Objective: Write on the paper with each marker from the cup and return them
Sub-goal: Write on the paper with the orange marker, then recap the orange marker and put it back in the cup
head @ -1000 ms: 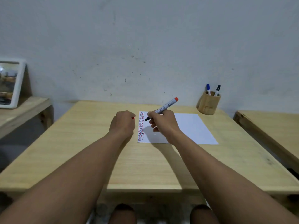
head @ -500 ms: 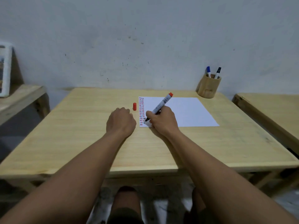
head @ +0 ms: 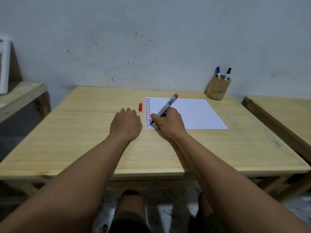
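- The right hand (head: 170, 123) pinched the red marker (head: 165, 108) low on its barrel, fingers curled tight around it, thumb and forefinger just above the tip.
- The marker's tip touched the paper (head: 193, 113) at the sheet's near left corner, about 7 o'clock on the page, and its red butt end leaned away toward 1 o'clock, rising clear of the knuckles.
- A narrow column of small red, blue and black marks (head: 147, 108) ran down the paper's left edge, and the tip sat at the column's near end.
- The left hand (head: 126, 123) lay palm down on the table (head: 80, 132), fingers loosely spread and holding nothing, just left of the paper.
- The red cap (head: 140, 107) stood upright on the table at 1 o'clock from the left hand's fingertips, near them but apart, and just beside the paper's left edge.
- The wooden cup (head: 218, 89) stood at the table's far right, 2 o'clock from the paper, with a blue marker (head: 218, 72) and a black marker (head: 228, 73) poking out of it.
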Motion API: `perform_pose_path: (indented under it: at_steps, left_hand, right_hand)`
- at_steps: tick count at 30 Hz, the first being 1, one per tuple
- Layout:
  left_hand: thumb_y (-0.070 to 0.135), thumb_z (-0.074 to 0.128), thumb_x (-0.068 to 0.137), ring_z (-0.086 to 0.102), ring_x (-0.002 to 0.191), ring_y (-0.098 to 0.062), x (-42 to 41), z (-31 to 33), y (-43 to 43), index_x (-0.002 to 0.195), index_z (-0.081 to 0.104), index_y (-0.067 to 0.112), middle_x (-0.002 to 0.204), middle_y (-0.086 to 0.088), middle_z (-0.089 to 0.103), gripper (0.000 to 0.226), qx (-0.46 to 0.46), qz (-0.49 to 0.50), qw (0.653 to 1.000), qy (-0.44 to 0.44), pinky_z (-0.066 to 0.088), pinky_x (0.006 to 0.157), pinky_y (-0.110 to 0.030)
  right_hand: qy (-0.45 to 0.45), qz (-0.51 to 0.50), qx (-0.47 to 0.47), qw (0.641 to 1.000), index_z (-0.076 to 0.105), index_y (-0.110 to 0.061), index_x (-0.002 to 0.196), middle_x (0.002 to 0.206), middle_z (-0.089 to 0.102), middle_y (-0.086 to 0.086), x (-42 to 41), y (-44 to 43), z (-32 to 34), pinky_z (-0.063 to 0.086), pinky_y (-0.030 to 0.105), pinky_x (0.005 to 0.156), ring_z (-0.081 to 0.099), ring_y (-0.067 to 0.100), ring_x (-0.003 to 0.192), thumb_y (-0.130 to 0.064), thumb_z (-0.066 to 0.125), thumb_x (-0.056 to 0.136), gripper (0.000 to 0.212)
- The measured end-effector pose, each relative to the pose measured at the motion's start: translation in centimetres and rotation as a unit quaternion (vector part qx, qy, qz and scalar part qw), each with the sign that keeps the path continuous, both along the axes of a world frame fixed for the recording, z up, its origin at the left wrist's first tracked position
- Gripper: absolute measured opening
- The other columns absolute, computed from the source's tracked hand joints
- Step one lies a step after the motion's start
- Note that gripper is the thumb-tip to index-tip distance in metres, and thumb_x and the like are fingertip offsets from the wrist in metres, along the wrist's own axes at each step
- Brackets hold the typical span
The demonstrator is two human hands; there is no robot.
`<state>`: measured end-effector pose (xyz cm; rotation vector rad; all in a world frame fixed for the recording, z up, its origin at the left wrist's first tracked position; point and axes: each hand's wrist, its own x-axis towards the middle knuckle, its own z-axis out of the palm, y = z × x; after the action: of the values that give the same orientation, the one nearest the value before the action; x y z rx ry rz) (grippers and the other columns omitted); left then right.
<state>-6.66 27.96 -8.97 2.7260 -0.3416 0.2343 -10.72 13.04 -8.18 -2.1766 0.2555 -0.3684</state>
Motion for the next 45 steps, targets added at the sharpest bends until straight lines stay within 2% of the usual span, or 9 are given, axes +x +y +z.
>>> perform_pose_path:
  at_steps: [12, 15, 19, 23, 27, 32, 37, 40, 45]
  left_hand:
    - [0.020, 0.038, 0.100, 0.055, 0.106, -0.034, 0.2, -0.3, -0.1, 0.090, 0.058, 0.006, 0.101, -0.012, 0.062, 0.026, -0.025, 0.008, 0.999, -0.026, 0.043, 0.086, -0.041]
    - [0.018, 0.042, 0.094, 0.061, 0.100, -0.037, 1.0, -0.1, -0.2, 0.113, 0.062, 0.008, 0.106, -0.012, 0.068, 0.029, -0.084, 0.055, 0.995, -0.016, 0.049, 0.079, -0.038]
    - [0.022, 0.042, 0.095, 0.061, 0.093, -0.034, 2.0, 1.7, -0.9, 0.139, 0.040, 0.016, 0.106, -0.010, 0.068, 0.044, -0.139, 0.076, 0.987, -0.016, 0.047, 0.078, -0.039]
    - [0.039, 0.048, 0.097, 0.058, 0.119, -0.033, 3.5, 2.4, -1.2, 0.149, 0.036, 0.028, 0.131, -0.007, 0.062, 0.054, -0.092, 0.021, 0.996, -0.003, 0.047, 0.093, -0.041]
    - [0.035, 0.057, 0.096, 0.061, 0.117, -0.029, 4.8, 2.1, -1.4, 0.135, 0.059, 0.031, 0.130, -0.003, 0.067, 0.040, -0.084, 0.006, 0.996, 0.003, 0.049, 0.091, -0.037]
    - [0.020, 0.063, 0.093, 0.068, 0.088, -0.022, 4.1, 2.8, -1.8, 0.106, 0.075, 0.018, 0.103, -0.003, 0.076, 0.018, -0.119, 0.016, 0.992, -0.025, 0.050, 0.084, -0.031]
    - [0.020, 0.065, 0.093, 0.061, 0.063, -0.008, 3.8, 5.1, -3.0, 0.091, 0.076, 0.015, 0.088, 0.003, 0.075, 0.012, -0.327, 0.027, 0.945, 0.017, 0.040, 0.047, -0.018]
    - [0.020, 0.065, 0.092, 0.051, 0.052, -0.005, 3.4, 6.4, -3.7, 0.089, 0.075, 0.019, 0.083, 0.006, 0.074, 0.011, -0.394, 0.013, 0.917, 0.058, 0.037, 0.049, -0.021]
    - [0.023, 0.068, 0.093, 0.062, 0.091, -0.018, 2.8, 8.1, -5.2, 0.083, 0.072, 0.025, 0.103, -0.002, 0.075, 0.011, -0.502, -0.004, 0.854, 0.134, 0.045, 0.068, -0.028]
  right_hand:
    - [-0.005, -0.010, 0.029, 1.000, 0.054, -0.012, 0.063, 0.057, 0.062, -0.007, 0.1, 0.0, 0.1, 0.039, 0.020, 0.046, 0.053, 0.003, 0.047, -0.021, 0.065, 0.086, 0.027]
    - [-0.018, -0.033, 0.098, 0.994, 0.064, 0.000, 0.072, 0.059, 0.064, -0.004, 0.1, -0.3, 0.2, 0.047, 0.029, 0.056, 0.057, 0.010, 0.052, -0.023, 0.064, 0.086, 0.027]
    - [-0.018, -0.034, 0.154, 0.987, 0.062, -0.014, 0.068, 0.052, 0.061, -0.012, 0.1, -0.7, 0.5, 0.041, 0.027, 0.056, 0.053, 0.009, 0.052, -0.021, 0.063, 0.086, 0.019]
    - [-0.022, -0.030, 0.198, 0.979, 0.063, -0.011, 0.077, 0.062, 0.056, -0.007, 0.5, -1.1, 0.5, 0.040, 0.031, 0.060, 0.048, 0.016, 0.059, -0.024, 0.067, 0.086, 0.016]
    - [-0.019, -0.035, 0.249, 0.968, 0.068, -0.003, 0.099, 0.067, 0.059, -0.005, 0.9, -1.7, 1.0, 0.044, 0.032, 0.063, 0.052, 0.014, 0.061, -0.029, 0.074, 0.087, 0.029]
    - [-0.026, -0.030, 0.295, 0.955, 0.068, -0.006, 0.084, 0.066, 0.060, 0.001, 1.1, -2.3, 2.7, 0.045, 0.027, 0.049, 0.051, 0.014, 0.052, -0.026, 0.063, 0.093, 0.022]
    - [-0.045, -0.027, 0.346, 0.937, 0.070, -0.003, 0.085, 0.067, 0.062, 0.004, 1.1, -3.0, 5.0, 0.047, 0.022, 0.047, 0.052, 0.012, 0.053, -0.017, 0.059, 0.092, 0.019]
    - [-0.063, -0.062, 0.351, 0.932, 0.069, -0.007, 0.086, 0.071, 0.060, 0.002, 1.4, -3.6, 6.0, 0.045, 0.026, 0.054, 0.048, 0.014, 0.056, -0.020, 0.064, 0.088, 0.015]
    - [-0.100, -0.073, 0.378, 0.917, 0.068, -0.007, 0.078, 0.070, 0.058, 0.003, 1.0, -4.5, 7.7, 0.045, 0.025, 0.052, 0.046, 0.014, 0.056, -0.014, 0.065, 0.085, 0.011]
